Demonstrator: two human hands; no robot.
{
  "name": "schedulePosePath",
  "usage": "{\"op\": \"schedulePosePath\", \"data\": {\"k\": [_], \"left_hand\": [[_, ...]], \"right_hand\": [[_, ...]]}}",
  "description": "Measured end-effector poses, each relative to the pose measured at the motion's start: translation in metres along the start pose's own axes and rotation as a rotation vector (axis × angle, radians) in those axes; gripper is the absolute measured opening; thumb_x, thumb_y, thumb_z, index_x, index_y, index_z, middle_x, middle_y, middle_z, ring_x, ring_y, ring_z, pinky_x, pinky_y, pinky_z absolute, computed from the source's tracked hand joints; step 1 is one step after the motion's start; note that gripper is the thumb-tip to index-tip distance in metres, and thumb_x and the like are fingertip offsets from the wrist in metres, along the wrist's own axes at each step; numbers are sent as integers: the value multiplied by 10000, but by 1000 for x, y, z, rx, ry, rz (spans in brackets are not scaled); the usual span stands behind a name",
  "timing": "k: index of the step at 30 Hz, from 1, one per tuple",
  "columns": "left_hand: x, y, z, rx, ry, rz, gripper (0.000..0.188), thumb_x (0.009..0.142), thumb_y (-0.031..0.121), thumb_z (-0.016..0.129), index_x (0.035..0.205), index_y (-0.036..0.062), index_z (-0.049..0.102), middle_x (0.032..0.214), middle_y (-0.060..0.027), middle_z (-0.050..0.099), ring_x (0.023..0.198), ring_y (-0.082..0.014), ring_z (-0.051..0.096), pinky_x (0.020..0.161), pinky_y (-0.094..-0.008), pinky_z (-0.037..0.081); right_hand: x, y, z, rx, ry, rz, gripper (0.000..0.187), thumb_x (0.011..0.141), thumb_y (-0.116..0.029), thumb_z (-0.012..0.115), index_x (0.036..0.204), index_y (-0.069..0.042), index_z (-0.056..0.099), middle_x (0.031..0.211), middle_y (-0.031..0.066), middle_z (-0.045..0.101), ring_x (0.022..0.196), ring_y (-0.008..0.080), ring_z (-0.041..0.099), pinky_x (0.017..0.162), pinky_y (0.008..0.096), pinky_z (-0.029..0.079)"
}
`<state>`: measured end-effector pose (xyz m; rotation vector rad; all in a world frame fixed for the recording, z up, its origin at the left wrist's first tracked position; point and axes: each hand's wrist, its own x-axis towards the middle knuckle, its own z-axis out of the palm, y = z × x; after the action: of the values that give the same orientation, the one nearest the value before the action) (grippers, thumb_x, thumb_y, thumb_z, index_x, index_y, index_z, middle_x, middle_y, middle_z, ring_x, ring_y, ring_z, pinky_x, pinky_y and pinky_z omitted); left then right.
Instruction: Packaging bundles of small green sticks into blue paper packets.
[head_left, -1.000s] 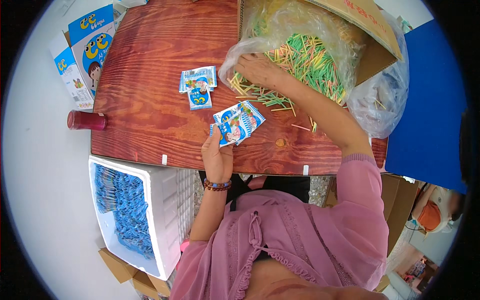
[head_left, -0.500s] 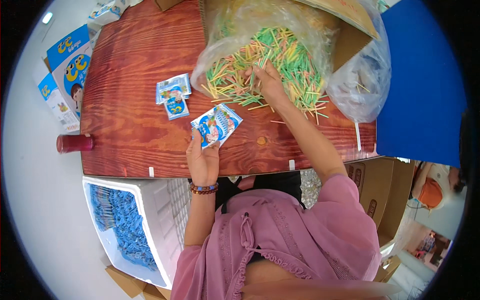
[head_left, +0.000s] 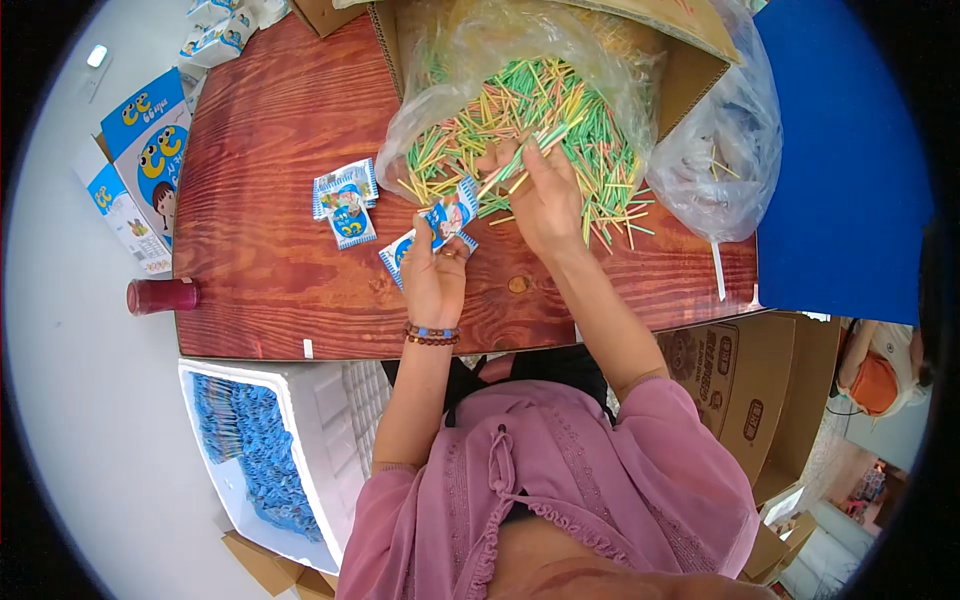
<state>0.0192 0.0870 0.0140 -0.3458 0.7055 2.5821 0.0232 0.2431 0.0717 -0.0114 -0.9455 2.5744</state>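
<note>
My left hand (head_left: 436,279) is closed on a blue and white printed packet (head_left: 447,222), pinched so that it bends, a little above the red-brown wooden table (head_left: 270,130). Between the fingers of my right hand (head_left: 545,200) is a small bunch of thin coloured sticks (head_left: 532,160), green, pink and yellow, slanting toward the packet's upper end. Behind that hand lies a large heap of the same sticks (head_left: 590,110), spilling out of a clear plastic bag (head_left: 400,130). More small packets (head_left: 350,222) overlap on the table to the left of my left hand.
An open cardboard box (head_left: 690,75) surrounds the bag. At the left table edge lies a red jar (head_left: 163,295), with a blue printed carton (head_left: 145,150) beyond it. Below stands a white foam box (head_left: 300,460) of blue packets. Blue material (head_left: 840,170) borders the right side.
My right hand has drawn back from the heap with sticks in its fingers, closer to the left hand. The packet in my left hand, flatter before, is now bent and raised slightly to the right.
</note>
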Motion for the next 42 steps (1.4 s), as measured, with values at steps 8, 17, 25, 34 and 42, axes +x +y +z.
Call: {"op": "schedulePosePath", "data": {"k": [8, 17, 25, 34, 42], "left_hand": [[-6, 1, 13, 92, 81, 31, 289, 968, 376, 572, 1011, 91, 594, 807, 17, 557, 731, -101, 496, 736, -279, 435], [-7, -2, -1, -4, -15, 7, 282, 988, 342, 549, 1071, 76, 598, 974, -9, 648, 744, -96, 519, 719, -267, 451], [-10, -7, 10, 48, -37, 89, 286, 1007, 330, 516, 1092, 70, 597, 993, -24, 657, 826, -117, 573, 745, -282, 467], [-13, -9, 13, 205, -66, 249, 328, 1017, 334, 490, 1090, 43, 624, 1096, -53, 672, 999, -146, 617, 837, -328, 479], [-11, -8, 9, 208, -77, 249, 393, 1008, 372, 497, 1143, 19, 606, 1141, -51, 648, 997, -154, 588, 873, -335, 462]], "right_hand": [[-6, -1, 16, -33, 9, -167, 110, 1016, -162, 450, 1080, -76, 471, 909, 77, 587, 977, 269, 639, 1099, 476, 327], [-11, 5, 16, -68, 31, -258, 93, 1012, -143, 454, 1067, -68, 461, 912, 84, 587, 963, 272, 645, 1127, 486, 292], [-18, 16, 21, -149, 50, -193, 112, 1024, -141, 419, 1086, -50, 439, 898, 99, 589, 960, 295, 652, 1008, 447, 426], [-16, 15, 27, -332, 130, -180, 165, 1012, -84, 374, 1162, -27, 415, 868, 105, 604, 1039, 321, 643, 962, 413, 452], [-17, 19, 22, -327, 23, -210, 163, 1023, -133, 411, 1135, -15, 422, 907, 99, 611, 958, 214, 634, 948, 352, 457]]}}
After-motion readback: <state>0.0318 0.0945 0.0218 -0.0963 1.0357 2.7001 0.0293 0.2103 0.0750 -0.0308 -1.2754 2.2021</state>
